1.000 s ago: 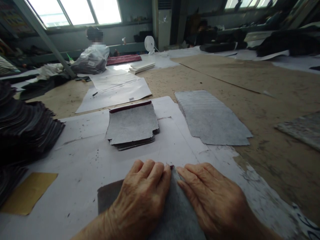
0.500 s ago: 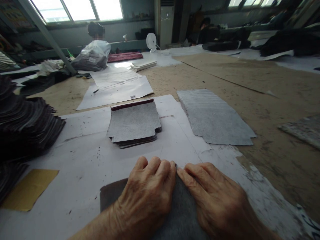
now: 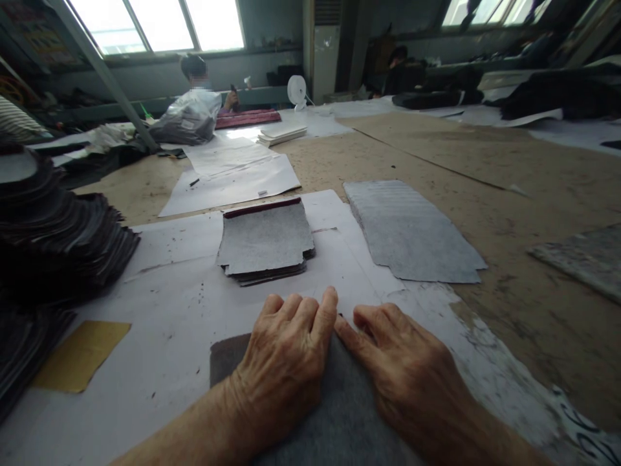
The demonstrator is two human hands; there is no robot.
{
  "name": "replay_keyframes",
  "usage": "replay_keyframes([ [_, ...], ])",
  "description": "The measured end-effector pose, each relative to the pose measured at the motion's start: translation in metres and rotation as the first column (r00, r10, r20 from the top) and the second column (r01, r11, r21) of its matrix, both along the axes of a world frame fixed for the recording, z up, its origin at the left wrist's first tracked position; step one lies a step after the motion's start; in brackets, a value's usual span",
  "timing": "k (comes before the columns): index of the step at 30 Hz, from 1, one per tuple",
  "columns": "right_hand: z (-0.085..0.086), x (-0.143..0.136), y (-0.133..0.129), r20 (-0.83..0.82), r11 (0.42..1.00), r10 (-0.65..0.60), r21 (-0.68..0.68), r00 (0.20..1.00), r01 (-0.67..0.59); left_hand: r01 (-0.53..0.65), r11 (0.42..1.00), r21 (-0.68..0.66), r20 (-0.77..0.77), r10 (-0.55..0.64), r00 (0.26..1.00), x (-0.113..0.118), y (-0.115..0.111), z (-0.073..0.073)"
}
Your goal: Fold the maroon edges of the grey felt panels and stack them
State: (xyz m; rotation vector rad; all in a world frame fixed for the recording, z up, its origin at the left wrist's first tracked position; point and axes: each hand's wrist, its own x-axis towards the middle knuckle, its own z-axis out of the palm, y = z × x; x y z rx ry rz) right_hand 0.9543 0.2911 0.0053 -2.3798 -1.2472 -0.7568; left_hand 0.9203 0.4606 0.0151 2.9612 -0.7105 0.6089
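A grey fabric piece (image 3: pixel 334 408) lies on the white paper in front of me, partly hidden under both hands. My left hand (image 3: pixel 291 356) rests on its far edge with curled fingers closed there, the index finger raised a little. Close beside it, my right hand (image 3: pixel 407 362) has its fingers bent and closed at the same edge. A small dark bit of the edge shows between the hands; the fingertips' grip is largely hidden. Just beyond lies a small stack of notched grey pieces (image 3: pixel 266 239), the top one with a dark red folded strip along its far edge.
A larger stack of grey pieces (image 3: pixel 412 233) lies to the right. On the left rise tall dark fabric stacks (image 3: pixel 72 246) by a yellow card (image 3: pixel 82 356). Farther off are paper sheets (image 3: pixel 233 181), a white fan (image 3: pixel 297 92), a slanted pole (image 3: pixel 104 77) and people beyond the table.
My left index finger has lifted away from the edge. Both hands have shifted slightly apart. The view has moved a little, and a distant person's hand holding a dark object has come into sight.
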Motion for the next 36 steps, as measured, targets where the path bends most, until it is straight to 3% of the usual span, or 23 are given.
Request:
replay_keyframes([
  [9, -0.001, 0.001, -0.002, 0.042, 0.997, 0.039, -0.071, 0.998, -0.036, 0.209, 0.963, -0.168, 0.039, -0.206, 0.978, -0.018, 0.050, -0.002],
  [16, 0.011, -0.001, 0.002, 0.158, 0.968, 0.177, -0.207, 0.971, -0.143, 0.219, 0.962, -0.161, 0.070, -0.210, 0.975, -0.019, 0.051, -0.006],
  [20, 0.013, 0.000, 0.006, 0.108, 0.935, 0.285, -0.248, 0.952, -0.252, 0.204, 0.965, -0.165, 0.051, -0.199, 0.979, -0.018, 0.053, -0.006],
  [27, 0.011, 0.021, -0.005, -0.099, 0.953, 0.293, -0.050, 0.951, -0.299, 0.168, 0.984, -0.061, -0.009, -0.169, 0.986, -0.019, 0.052, -0.003],
  [31, 0.017, 0.037, -0.014, -0.293, 0.990, 0.130, 0.097, 0.947, -0.106, 0.178, 0.983, -0.035, -0.016, -0.179, 0.984, -0.019, 0.052, -0.003],
  [33, 0.021, 0.035, -0.006, -0.246, 0.991, 0.049, 0.135, 0.968, -0.016, 0.183, 0.983, -0.032, -0.006, -0.183, 0.983, -0.019, 0.051, -0.003],
  [36, 0.021, 0.016, 0.019, -0.113, 0.992, 0.104, 0.080, 0.988, -0.095, 0.173, 0.985, -0.029, 0.003, -0.173, 0.985, -0.019, 0.050, -0.003],
])
